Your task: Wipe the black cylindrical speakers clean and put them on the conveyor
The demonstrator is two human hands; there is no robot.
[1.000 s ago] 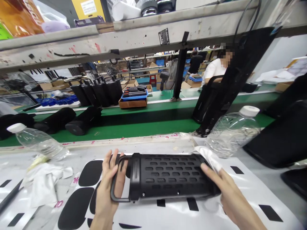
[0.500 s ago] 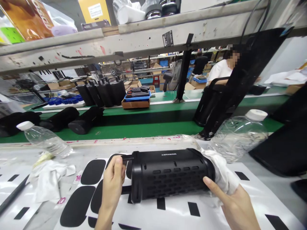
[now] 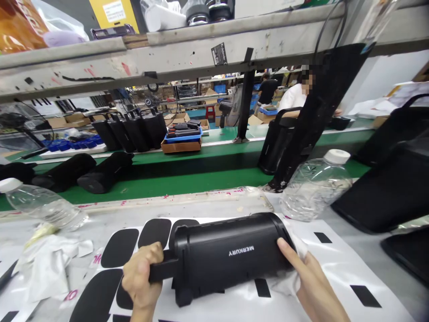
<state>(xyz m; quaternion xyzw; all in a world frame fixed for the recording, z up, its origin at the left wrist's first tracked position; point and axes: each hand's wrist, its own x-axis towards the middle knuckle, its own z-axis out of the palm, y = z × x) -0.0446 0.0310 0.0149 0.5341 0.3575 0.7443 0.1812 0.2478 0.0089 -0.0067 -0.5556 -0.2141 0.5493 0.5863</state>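
Observation:
A black cylindrical speaker (image 3: 231, 255) with white MERKURY lettering, upside down to me, lies sideways between my hands above the worktop. Wrapped around its handle at the left end is my left hand (image 3: 142, 270), fingers closed. My right hand (image 3: 306, 273) has its thumb on the speaker near the right end, with a white cloth (image 3: 298, 250) bunched between palm and end face. Most of its fingers are hidden behind the cloth and speaker. Beneath lies a white sheet (image 3: 335, 264) bearing black rounded pads (image 3: 119, 248) and small black rectangles.
Clear plastic bottles stand right (image 3: 315, 188) and lean left (image 3: 43, 203). A second white cloth (image 3: 53, 264) lies at left. Beyond runs a green conveyor (image 3: 161, 179) with black speakers (image 3: 105, 172). A shelf beam (image 3: 181, 49) crosses overhead; a black post (image 3: 301, 125) slants at right. A co-worker (image 3: 295, 96) is behind.
The speaker has rolled so its lettering faces me and its slotted side has turned down out of sight. My left hand has moved lower and left with the handle. The view has shifted right.

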